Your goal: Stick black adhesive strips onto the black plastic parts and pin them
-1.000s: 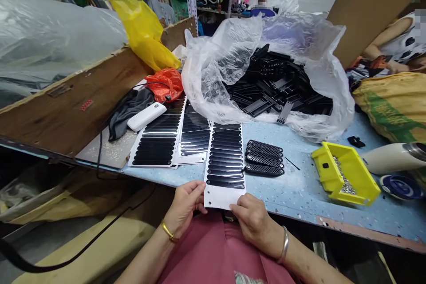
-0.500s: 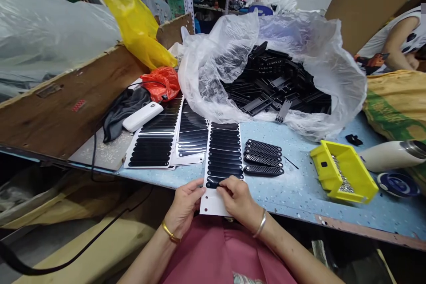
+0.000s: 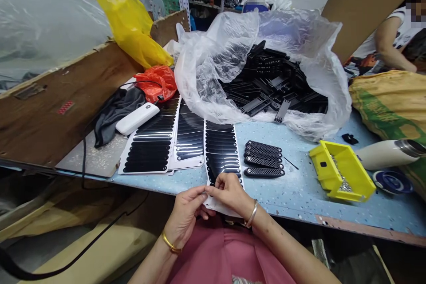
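A white sticker sheet (image 3: 223, 142) with rows of glossy black round-ended strips lies at the table's front edge, its lower end sticking out over my lap. My left hand (image 3: 190, 206) is closed in a pinch at the sheet's lower left side. Touching its thumb, the pinched fingertips of my right hand (image 3: 229, 191) lie over the lower strips; what is between them is hidden. To the right, several black handles (image 3: 264, 159) with a cross-hatched pattern lie in a stack. More sticker sheets (image 3: 146, 157) are spread to the left.
A big clear plastic bag (image 3: 199, 71) full of black flat parts (image 3: 266, 82) stands behind. On the right are a yellow bin (image 3: 322, 164) of small metal pieces, a white bottle (image 3: 382, 153) and a tape roll (image 3: 392, 182). A white power bank (image 3: 137, 118) sits left. Other people are beyond.
My right hand has moved left across the sheet until its fingertips meet my left thumb. The sheet's lower end has shifted and tilted. The view has turned slightly.
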`<state>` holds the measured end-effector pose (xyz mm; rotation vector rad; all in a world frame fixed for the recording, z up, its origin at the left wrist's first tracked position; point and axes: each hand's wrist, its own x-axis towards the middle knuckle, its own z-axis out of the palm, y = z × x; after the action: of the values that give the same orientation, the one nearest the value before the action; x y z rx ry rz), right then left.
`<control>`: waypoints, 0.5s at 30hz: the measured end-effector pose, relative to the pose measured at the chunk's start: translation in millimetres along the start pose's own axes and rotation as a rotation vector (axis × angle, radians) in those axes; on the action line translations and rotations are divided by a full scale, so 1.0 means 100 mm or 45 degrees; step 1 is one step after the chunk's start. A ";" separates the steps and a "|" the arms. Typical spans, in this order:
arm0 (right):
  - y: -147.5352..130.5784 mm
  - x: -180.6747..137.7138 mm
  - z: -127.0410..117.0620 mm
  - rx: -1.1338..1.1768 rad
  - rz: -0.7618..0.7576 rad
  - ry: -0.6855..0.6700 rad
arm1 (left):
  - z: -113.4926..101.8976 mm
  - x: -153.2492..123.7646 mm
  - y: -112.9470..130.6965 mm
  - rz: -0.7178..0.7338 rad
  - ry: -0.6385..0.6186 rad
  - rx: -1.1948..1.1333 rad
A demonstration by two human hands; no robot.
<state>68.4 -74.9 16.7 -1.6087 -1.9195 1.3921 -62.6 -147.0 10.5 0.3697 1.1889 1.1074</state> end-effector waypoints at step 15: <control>0.12 -0.02 0.01 0.378 0.044 -0.084 | 0.06 0.02 0.03 0.075 0.100 -0.016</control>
<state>75.8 -78.0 7.4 -1.4767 -1.6304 1.6724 -58.6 -142.4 14.2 0.3562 1.2459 1.1894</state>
